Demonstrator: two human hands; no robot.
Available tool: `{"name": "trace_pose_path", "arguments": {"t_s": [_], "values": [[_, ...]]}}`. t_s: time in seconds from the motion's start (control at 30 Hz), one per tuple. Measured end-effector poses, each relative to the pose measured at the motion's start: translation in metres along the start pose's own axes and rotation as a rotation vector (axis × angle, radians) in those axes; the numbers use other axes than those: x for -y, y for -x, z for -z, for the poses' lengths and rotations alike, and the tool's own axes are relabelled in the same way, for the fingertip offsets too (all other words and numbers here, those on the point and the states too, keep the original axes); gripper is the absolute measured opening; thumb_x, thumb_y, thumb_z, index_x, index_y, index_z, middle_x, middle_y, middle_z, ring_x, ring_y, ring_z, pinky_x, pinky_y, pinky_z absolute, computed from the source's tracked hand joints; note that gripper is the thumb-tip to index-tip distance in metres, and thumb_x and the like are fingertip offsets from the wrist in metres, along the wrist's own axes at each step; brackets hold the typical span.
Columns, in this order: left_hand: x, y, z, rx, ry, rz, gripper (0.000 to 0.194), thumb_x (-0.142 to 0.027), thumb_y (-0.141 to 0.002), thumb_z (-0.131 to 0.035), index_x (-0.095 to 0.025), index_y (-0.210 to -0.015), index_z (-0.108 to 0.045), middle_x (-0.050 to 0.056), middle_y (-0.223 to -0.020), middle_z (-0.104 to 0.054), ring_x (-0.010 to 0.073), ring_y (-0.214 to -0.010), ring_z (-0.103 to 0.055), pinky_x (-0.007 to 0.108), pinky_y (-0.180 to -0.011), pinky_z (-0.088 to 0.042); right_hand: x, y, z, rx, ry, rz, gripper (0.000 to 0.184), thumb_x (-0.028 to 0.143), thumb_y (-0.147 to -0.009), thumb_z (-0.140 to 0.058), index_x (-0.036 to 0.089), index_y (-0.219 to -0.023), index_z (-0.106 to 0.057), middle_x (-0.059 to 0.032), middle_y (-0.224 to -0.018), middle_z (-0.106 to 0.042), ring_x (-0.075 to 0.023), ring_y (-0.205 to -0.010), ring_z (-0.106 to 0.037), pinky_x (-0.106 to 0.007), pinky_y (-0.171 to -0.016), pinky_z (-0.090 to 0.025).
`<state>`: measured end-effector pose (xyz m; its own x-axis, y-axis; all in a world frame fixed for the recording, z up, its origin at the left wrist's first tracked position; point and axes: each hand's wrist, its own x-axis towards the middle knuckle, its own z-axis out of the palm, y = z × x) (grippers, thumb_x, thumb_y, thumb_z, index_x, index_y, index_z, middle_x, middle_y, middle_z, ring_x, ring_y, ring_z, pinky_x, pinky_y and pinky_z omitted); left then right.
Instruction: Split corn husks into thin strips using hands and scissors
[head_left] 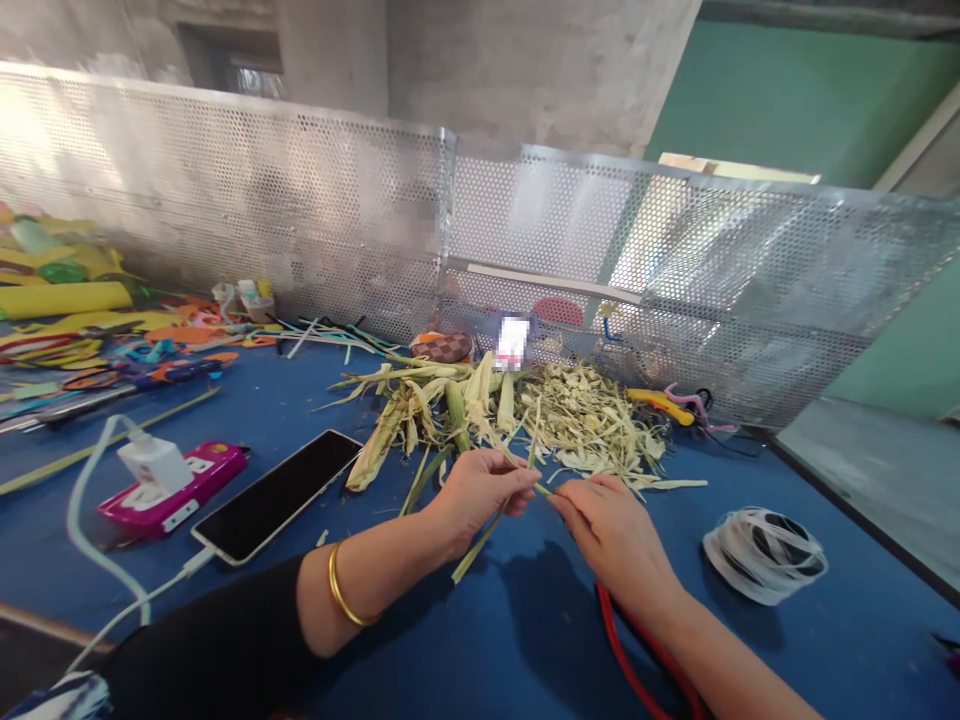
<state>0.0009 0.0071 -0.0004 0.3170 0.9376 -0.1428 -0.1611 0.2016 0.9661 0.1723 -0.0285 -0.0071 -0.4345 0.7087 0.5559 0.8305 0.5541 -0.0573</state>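
Observation:
Between my two hands runs a thin green strip of plant leaf (478,556), perhaps corn husk. My left hand (484,492) pinches it between thumb and fingers, and one loose end hangs below that hand. Close by on the right, my right hand (611,525) is closed on the other part of the strip, its fingertips partly hidden. Just beyond the hands lies a heap of pale green husks and stalks (420,400), with a pile of shredded husk bits (592,415) to its right. A red cord or handle (626,655) shows beneath my right forearm.
On the blue table (450,660), a phone (277,495) on a charging cable and a pink power strip (176,490) lie left. A spool of white ribbon (765,555) sits right, a yellow-handled tool (660,405) behind it. Perforated metal panels (337,220) border the back; colourful scraps (172,335) crowd the far left.

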Motion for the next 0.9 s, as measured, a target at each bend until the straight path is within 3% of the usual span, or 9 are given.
{"name": "trace_pose_path", "arguments": {"t_s": [0.2,0.3,0.37,0.47,0.57,0.73,0.9], "values": [[0.01,-0.006,0.0,-0.068,-0.141,-0.089,0.012,-0.023,-0.072,-0.067,-0.013,-0.067,-0.062,-0.003,-0.053,-0.058,0.0062,-0.044,-0.051,0.02,-0.05,-0.044,0.01,-0.001,0.009,0.113,-0.25,-0.073,0.035,0.029,-0.094,-0.037,0.019,-0.065,-0.052,0.0003,-0.058,-0.054,-0.0133,-0.056,-0.047,-0.029,-0.069,-0.035],[0.007,-0.005,0.001,-0.03,-0.142,-0.07,0.014,-0.025,-0.07,-0.069,-0.013,-0.069,-0.063,-0.003,-0.054,-0.058,0.006,-0.042,-0.05,0.021,-0.048,-0.044,0.002,-0.003,0.014,0.294,-0.564,-0.327,0.04,0.043,-0.091,-0.04,0.019,-0.064,-0.058,-0.0007,-0.058,-0.057,-0.0151,-0.06,-0.051,-0.029,-0.065,-0.037],[0.005,-0.002,0.001,0.072,-0.135,-0.017,0.018,-0.029,-0.068,-0.071,-0.013,-0.07,-0.063,-0.003,-0.054,-0.057,0.0063,-0.041,-0.049,0.021,-0.047,-0.044,-0.005,-0.003,0.014,0.313,-0.828,-0.529,0.042,0.054,-0.085,-0.046,0.019,-0.07,-0.063,-0.0015,-0.062,-0.061,-0.0161,-0.063,-0.054,-0.029,-0.064,-0.039],[0.005,0.002,-0.001,0.247,-0.128,0.08,0.028,-0.04,-0.066,-0.071,-0.013,-0.07,-0.063,-0.003,-0.053,-0.055,0.0072,-0.042,-0.05,0.022,-0.046,-0.045,-0.01,-0.003,0.007,0.16,-1.183,-0.747,0.041,0.057,-0.073,-0.062,0.017,-0.08,-0.066,0.0001,-0.064,-0.06,-0.0137,-0.061,-0.053,-0.028,-0.063,-0.041],[0.008,0.005,-0.003,0.298,-0.146,0.108,0.037,-0.051,-0.065,-0.068,-0.014,-0.068,-0.062,-0.004,-0.052,-0.053,0.0068,-0.042,-0.047,0.022,-0.044,-0.043,-0.004,-0.003,-0.004,0.052,-1.358,-0.849,0.038,0.052,-0.064,-0.073,0.016,-0.074,-0.066,0.0027,-0.056,-0.056,-0.0104,-0.053,-0.05,-0.025,-0.057,-0.041],[0.011,0.005,-0.004,0.273,-0.311,0.014,0.03,-0.043,-0.066,-0.068,-0.014,-0.062,-0.062,-0.006,-0.045,-0.047,0.0056,-0.037,-0.04,0.02,-0.039,-0.034,0.007,-0.002,-0.012,-0.119,-1.265,-0.877,0.038,0.051,-0.061,-0.074,0.015,-0.064,-0.064,0.0022,-0.051,-0.056,-0.0109,-0.047,-0.05,-0.026,-0.052,-0.042],[0.009,0.007,-0.004,0.283,-0.358,0.003,0.03,-0.043,-0.065,-0.068,-0.013,-0.063,-0.062,-0.005,-0.046,-0.049,0.0061,-0.038,-0.042,0.02,-0.04,-0.035,0.013,-0.003,-0.014,-0.236,-1.186,-0.882,0.034,0.049,-0.063,-0.071,0.016,-0.06,-0.064,0.0025,-0.05,-0.055,-0.0115,-0.046,-0.05,-0.027,-0.05,-0.043]]}}
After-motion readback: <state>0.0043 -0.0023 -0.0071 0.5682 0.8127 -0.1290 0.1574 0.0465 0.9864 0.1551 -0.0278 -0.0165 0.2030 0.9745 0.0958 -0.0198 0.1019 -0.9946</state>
